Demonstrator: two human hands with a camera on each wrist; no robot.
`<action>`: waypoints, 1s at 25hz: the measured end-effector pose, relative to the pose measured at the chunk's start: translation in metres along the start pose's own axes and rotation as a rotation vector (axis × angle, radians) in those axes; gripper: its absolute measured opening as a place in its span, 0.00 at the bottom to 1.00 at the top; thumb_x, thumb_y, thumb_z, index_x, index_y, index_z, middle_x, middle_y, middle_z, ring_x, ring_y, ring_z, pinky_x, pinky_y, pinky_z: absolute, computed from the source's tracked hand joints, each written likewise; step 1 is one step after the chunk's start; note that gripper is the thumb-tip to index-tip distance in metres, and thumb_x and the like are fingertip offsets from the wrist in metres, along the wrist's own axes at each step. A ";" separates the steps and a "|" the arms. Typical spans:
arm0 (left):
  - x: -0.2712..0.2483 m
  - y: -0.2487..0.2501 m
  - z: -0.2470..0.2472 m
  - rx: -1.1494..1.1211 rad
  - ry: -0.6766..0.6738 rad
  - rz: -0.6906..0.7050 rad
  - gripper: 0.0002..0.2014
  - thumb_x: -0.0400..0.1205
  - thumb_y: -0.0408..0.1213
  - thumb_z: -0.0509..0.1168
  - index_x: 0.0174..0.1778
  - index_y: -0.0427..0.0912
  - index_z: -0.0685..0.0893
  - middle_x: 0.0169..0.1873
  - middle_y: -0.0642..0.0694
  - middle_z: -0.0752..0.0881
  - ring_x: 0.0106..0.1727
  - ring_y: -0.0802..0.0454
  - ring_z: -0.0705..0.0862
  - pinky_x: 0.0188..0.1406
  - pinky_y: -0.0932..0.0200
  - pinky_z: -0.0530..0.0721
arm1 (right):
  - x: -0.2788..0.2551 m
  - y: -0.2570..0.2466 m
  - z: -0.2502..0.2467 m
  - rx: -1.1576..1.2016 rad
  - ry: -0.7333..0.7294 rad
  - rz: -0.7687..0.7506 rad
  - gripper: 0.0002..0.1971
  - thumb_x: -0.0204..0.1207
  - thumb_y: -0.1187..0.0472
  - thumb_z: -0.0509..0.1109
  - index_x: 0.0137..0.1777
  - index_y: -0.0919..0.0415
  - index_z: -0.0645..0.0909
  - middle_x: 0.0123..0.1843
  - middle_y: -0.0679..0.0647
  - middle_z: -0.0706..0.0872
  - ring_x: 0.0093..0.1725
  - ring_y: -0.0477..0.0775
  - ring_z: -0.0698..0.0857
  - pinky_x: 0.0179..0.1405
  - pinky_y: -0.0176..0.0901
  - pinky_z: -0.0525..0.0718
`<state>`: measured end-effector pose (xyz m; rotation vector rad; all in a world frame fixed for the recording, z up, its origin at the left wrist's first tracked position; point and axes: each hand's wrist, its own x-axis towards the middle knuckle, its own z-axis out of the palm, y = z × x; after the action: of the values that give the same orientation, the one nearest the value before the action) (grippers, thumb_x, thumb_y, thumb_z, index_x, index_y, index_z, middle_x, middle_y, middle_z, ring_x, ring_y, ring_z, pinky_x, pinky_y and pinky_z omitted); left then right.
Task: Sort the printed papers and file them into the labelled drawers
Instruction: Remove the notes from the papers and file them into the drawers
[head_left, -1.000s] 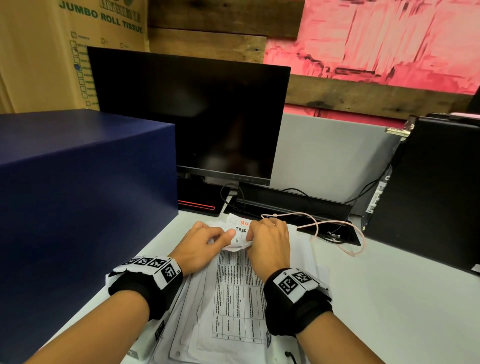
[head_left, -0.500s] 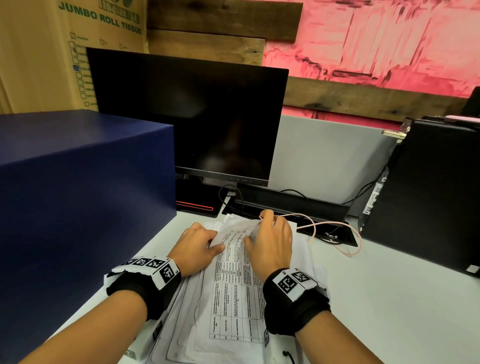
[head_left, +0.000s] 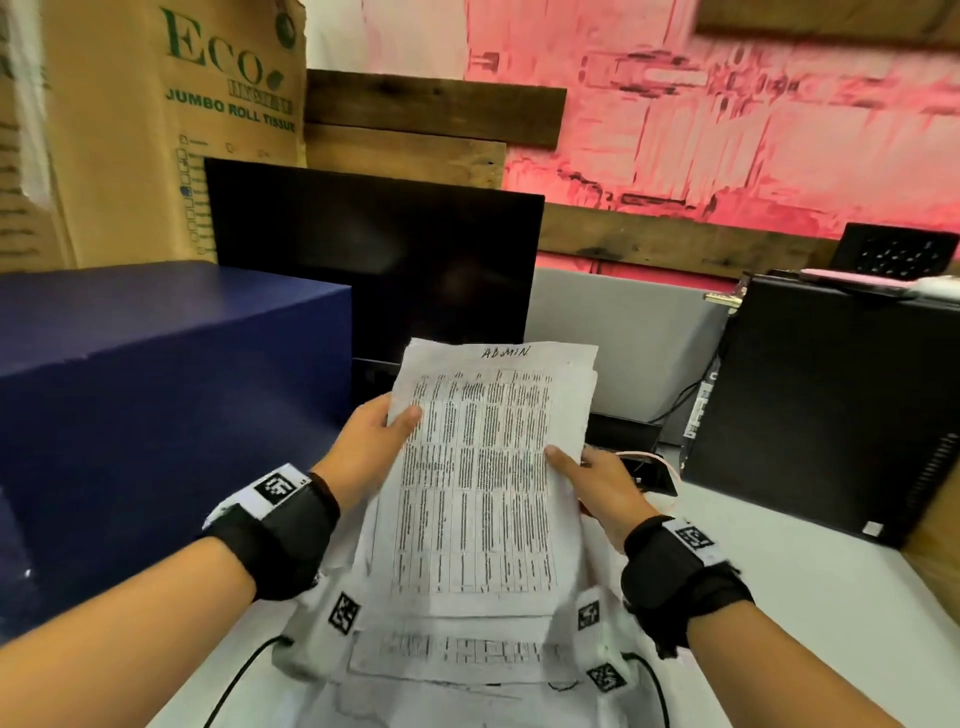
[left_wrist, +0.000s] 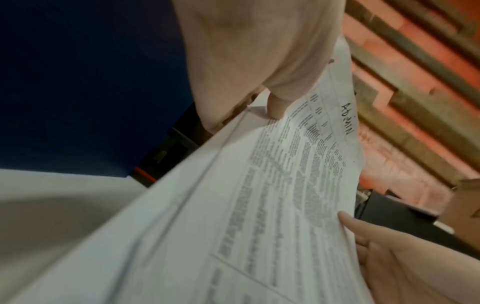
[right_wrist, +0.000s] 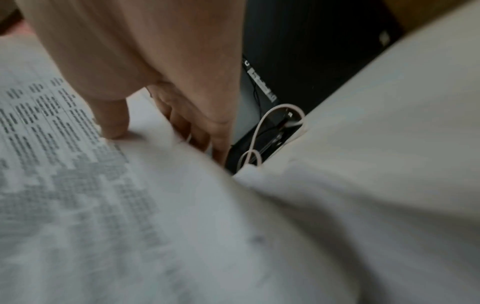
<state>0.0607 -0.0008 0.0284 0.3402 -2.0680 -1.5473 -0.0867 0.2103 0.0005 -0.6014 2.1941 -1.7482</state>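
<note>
A sheaf of printed papers (head_left: 483, 467) is raised off the desk and tilted toward me; its top sheet is a table with "ADMIN" handwritten at the top. My left hand (head_left: 382, 436) grips its left edge, thumb on the face (left_wrist: 276, 107), fingers behind. At the right edge my right hand (head_left: 582, 467) pinches the sheets (right_wrist: 78, 164), thumb on top (right_wrist: 111, 121), fingers underneath. More printed sheets (head_left: 457, 649) lie flat on the desk below. No labelled drawers are in view.
A large dark blue box (head_left: 156, 395) stands close on the left. Behind the papers is a black monitor (head_left: 374, 260), and a black computer tower (head_left: 831, 405) stands at the right. A pale cable (right_wrist: 270, 127) loops by the tower. The white desk (head_left: 805, 597) extends right.
Both hands were pressing on the papers flat on the desk; now they have taken the sheaf by its side edges and lifted it upright. The head view has tilted upward.
</note>
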 end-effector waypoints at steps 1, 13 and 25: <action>-0.001 0.009 -0.002 -0.087 -0.009 0.015 0.16 0.88 0.39 0.57 0.70 0.44 0.78 0.60 0.53 0.86 0.61 0.58 0.84 0.56 0.65 0.82 | -0.004 -0.012 0.002 0.114 -0.008 -0.015 0.18 0.82 0.57 0.67 0.68 0.65 0.80 0.64 0.56 0.86 0.59 0.53 0.86 0.63 0.48 0.82; -0.018 0.020 -0.006 -0.205 0.063 -0.005 0.18 0.87 0.50 0.56 0.68 0.45 0.75 0.63 0.50 0.83 0.64 0.50 0.83 0.67 0.47 0.80 | -0.046 -0.053 0.025 0.218 0.170 -0.203 0.14 0.82 0.63 0.66 0.65 0.57 0.71 0.58 0.47 0.82 0.56 0.47 0.81 0.46 0.32 0.77; -0.033 0.004 0.007 -0.136 0.132 0.007 0.12 0.88 0.44 0.56 0.61 0.47 0.82 0.54 0.50 0.89 0.55 0.53 0.88 0.60 0.48 0.84 | -0.041 -0.019 0.034 0.147 0.373 -0.239 0.14 0.88 0.57 0.56 0.40 0.56 0.74 0.38 0.48 0.78 0.39 0.47 0.76 0.43 0.42 0.74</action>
<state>0.0844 0.0221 0.0225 0.3731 -1.8514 -1.6066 -0.0323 0.1967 0.0091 -0.5581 2.2729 -2.2838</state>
